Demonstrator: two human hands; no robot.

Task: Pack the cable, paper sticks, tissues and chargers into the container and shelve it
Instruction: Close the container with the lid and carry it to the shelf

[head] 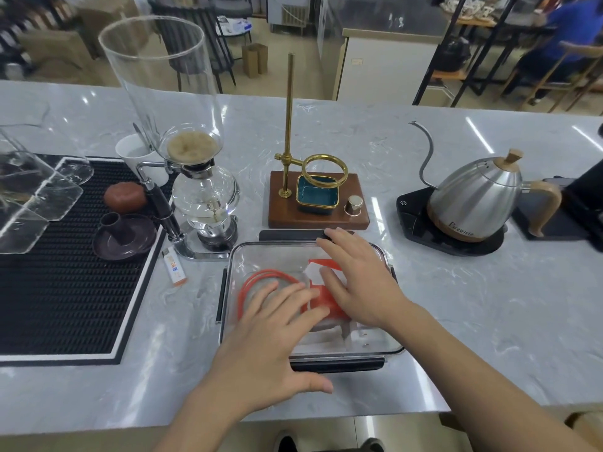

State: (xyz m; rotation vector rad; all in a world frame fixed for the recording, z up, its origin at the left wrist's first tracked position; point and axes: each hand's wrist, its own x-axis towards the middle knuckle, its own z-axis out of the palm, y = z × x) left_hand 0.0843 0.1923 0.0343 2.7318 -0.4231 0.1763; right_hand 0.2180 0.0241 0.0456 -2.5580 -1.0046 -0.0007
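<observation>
A clear rectangular container [232, 256] with black latches sits on the marble counter in front of me, its transparent lid on top. Through the lid I see a coiled orange cable [261, 275] on the left, a red and white tissue packet [326, 264] in the middle and white chargers [359, 340] at the front right. Paper sticks are hidden from view. My left hand [270, 337] lies flat on the lid's front left, thumb beside the front latch [339, 365]. My right hand [359, 282] rests flat on the lid's right side, fingertips near the back latch [290, 234].
A glass siphon brewer [202, 197] and a small white and orange lighter [174, 267] stand left of the container. A wooden drip stand [318, 203] is just behind it, a steel kettle [473, 197] to the right, a black mat [65, 288] far left.
</observation>
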